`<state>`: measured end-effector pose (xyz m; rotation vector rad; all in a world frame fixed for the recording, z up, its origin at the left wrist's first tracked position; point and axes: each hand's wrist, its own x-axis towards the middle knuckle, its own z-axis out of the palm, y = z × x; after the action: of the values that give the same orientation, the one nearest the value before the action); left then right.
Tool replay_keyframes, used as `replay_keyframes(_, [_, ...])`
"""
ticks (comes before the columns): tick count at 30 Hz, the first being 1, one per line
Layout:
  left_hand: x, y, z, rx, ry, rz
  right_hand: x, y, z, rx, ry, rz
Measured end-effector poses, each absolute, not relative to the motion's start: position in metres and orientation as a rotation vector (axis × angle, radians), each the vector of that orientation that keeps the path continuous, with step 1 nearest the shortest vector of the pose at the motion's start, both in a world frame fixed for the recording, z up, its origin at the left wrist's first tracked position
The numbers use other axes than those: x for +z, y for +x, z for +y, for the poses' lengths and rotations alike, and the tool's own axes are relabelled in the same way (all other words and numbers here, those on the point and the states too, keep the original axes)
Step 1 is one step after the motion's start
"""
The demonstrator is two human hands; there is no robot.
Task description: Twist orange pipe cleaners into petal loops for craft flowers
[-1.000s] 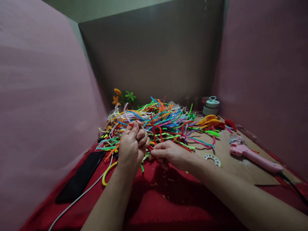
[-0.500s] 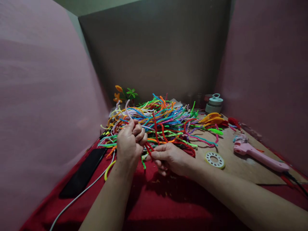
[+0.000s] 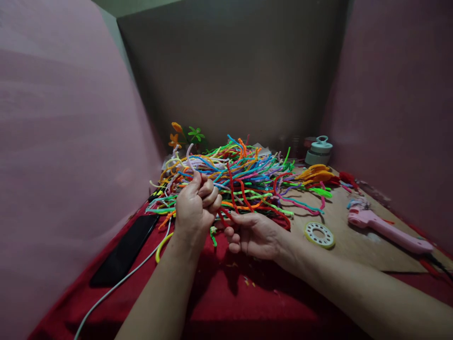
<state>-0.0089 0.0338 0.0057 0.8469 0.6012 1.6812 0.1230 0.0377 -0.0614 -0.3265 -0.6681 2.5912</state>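
Red pipe cleaners (image 3: pixel 224 216) run between my two hands, just in front of a large heap of pipe cleaners (image 3: pixel 255 174) in many colours. My left hand (image 3: pixel 197 200) is closed around them in a fist, which hides most of their length. On the right, my right hand (image 3: pixel 253 233) pinches their lower ends between thumb and fingers; its other fingers are curled. A short green piece (image 3: pixel 213 236) lies on the red cloth between the hands.
Left of my arm lie a black phone (image 3: pixel 123 250) and a white cable (image 3: pixel 116 285). To the right, a roll of tape (image 3: pixel 319 234) and a pink glue gun (image 3: pixel 387 229) rest on a wooden board (image 3: pixel 339 257). Farther back stand a lidded jar (image 3: pixel 319 151) and orange pipe-cleaner flowers (image 3: pixel 174 140).
My right hand has turned slightly, its lower fingers curling in more openly to view. Both hands still hold the red pipe cleaners. The whole view has shifted a little.
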Motion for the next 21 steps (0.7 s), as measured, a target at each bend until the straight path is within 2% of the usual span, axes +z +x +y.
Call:
replay_keyframes(10, [0.007, 0.000, 0.027, 1.798, 0.921, 0.648, -0.061, 0.119, 0.034, 2.468, -0.437, -0.791])
replay_keyframes(16, [0.011, 0.011, 0.018, 2.001, 1.015, 0.634, -0.062, 0.119, 0.035, 2.200, -0.634, -1.082])
replay_keyframes(21, [0.004, 0.006, 0.027, 1.824, 1.095, 0.613, -0.056, 0.123, 0.041, 1.958, -0.550, -1.071])
